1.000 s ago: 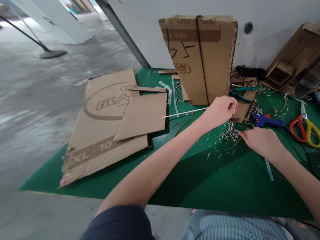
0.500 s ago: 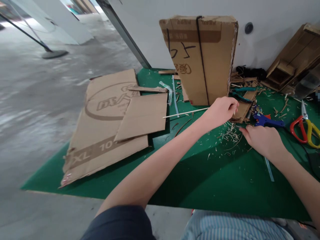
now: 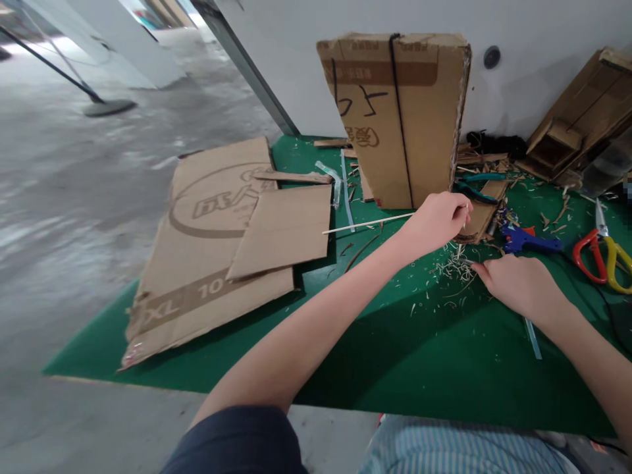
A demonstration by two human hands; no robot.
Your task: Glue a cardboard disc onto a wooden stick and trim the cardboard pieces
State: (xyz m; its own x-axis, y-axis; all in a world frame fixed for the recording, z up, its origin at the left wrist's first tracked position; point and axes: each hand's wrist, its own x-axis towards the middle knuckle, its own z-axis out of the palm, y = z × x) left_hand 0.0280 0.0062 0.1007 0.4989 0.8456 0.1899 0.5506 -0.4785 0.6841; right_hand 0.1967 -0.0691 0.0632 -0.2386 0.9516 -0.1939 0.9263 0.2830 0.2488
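Observation:
My left hand [image 3: 438,217] is closed on a thin wooden stick [image 3: 366,224], which runs out to the left behind my wrist. Just right of it and lower, my right hand [image 3: 518,280] is closed around a small knife; only a bit of its thin blade [image 3: 467,261] shows, and the handle is hidden in the fist. The blade points left over a pile of fine wood shavings [image 3: 451,268] on the green tabletop [image 3: 395,355]. A blue glue gun [image 3: 533,241] lies just beyond my right hand.
An upright cardboard box [image 3: 424,118] bound with black cord stands behind my hands. Teal-handled pliers [image 3: 476,191] lie beside it. Scissors [image 3: 592,253] with red and yellow handles are at right. Flat cardboard sheets [image 3: 202,250] cover the left side. Clear glue sticks [image 3: 347,191] lie between.
My right hand has moved slightly down and left, bringing the blade lower over the shavings. My left hand and the stick are almost where they were.

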